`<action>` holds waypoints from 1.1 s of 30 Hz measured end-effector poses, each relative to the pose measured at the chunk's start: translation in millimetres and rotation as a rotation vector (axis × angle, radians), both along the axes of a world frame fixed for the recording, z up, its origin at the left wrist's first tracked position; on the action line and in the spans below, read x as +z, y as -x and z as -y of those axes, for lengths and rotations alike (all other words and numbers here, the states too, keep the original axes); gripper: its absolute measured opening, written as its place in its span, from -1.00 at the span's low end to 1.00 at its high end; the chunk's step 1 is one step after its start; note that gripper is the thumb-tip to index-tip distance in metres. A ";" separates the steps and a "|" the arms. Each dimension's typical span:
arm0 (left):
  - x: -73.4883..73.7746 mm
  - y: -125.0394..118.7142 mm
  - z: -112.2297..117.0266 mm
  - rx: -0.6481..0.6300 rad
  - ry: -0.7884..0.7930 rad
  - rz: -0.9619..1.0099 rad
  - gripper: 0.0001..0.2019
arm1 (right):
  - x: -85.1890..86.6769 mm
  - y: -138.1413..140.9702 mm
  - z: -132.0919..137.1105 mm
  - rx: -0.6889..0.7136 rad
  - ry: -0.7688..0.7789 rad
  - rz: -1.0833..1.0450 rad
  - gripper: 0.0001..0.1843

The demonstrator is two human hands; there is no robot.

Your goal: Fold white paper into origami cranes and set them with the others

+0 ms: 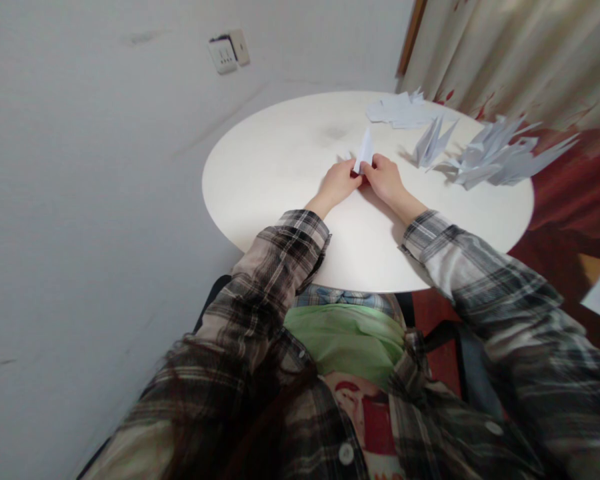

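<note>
Both hands meet near the middle of the round white tabletop (260, 187). The left hand (337, 183) and the right hand (386, 177) each pinch the near end of a small folded paper piece (365, 148), fingers closed narrow on it, thumbs almost touching. The piece points away from the person, its far tip free and raised off the tabletop.

To the right stands a single folded paper figure (431, 143), and beyond it a cluster of folded paper figures (497, 161) with long pointed wings. A loose stack of flat paper sheets (397, 110) lies at the far edge.

The grip covers only one end, so uneven pressure between the two hands could probably twist the piece and set a crease askew. The right sleeve (460, 250) lies near the figures and could likely knock them.
</note>
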State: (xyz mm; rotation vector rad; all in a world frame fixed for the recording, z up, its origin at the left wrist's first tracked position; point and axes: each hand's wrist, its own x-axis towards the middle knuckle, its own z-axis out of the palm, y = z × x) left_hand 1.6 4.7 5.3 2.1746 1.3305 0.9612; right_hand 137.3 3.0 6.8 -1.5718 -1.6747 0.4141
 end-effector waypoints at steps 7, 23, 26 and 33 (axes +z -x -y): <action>1.2 -0.2 1.6 0.006 0.024 0.001 -0.78 | -12.0 -3.6 -7.9 0.046 -0.103 -0.042 -0.81; -1.8 0.3 -1.8 -0.004 0.012 0.010 -0.78 | -14.6 -6.2 -11.7 0.049 -0.096 -0.033 -0.76; -2.3 0.6 -2.0 -0.002 0.002 -0.001 -0.77 | -13.8 -5.4 -11.1 0.046 -0.075 -0.038 -0.75; -1.3 0.9 0.1 -0.002 0.006 -0.003 -0.75 | -15.2 -6.6 -12.1 0.056 -0.095 -0.045 -0.76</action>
